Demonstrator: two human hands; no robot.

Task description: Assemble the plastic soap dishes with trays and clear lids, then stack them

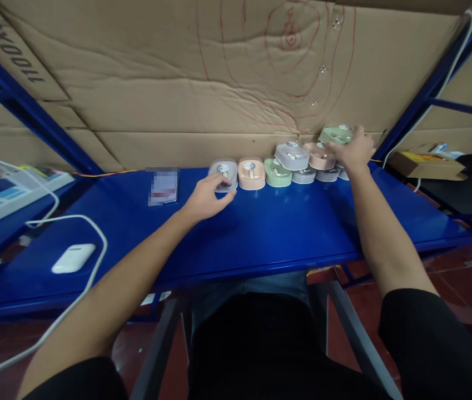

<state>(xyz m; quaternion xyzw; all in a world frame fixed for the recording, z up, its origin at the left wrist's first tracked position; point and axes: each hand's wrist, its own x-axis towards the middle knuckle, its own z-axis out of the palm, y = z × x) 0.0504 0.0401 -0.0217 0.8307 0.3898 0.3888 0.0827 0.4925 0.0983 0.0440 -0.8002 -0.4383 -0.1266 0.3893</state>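
Observation:
My right hand (pixel 356 150) is closed round a green box (pixel 336 135) with a clear lid, above the right end of a row of similar boxes. Beside it in the upper layer are an orange box (pixel 321 158) and a grey box (pixel 292 156). The lower row holds several boxes, among them a green box (pixel 278 173) and an orange box (pixel 251 175). At the row's left end, my left hand (pixel 210 197) has its fingers apart at the front of a grey box (pixel 224 166), partly covering it.
A phone (pixel 164 186) lies on the blue table (pixel 261 239), left of the boxes. A white earphone case (pixel 74 259) and a white cable (pixel 101 244) are at the front left. Behind stands a cardboard panel (pixel 156 111); a power strip (pixel 19 197) is far left.

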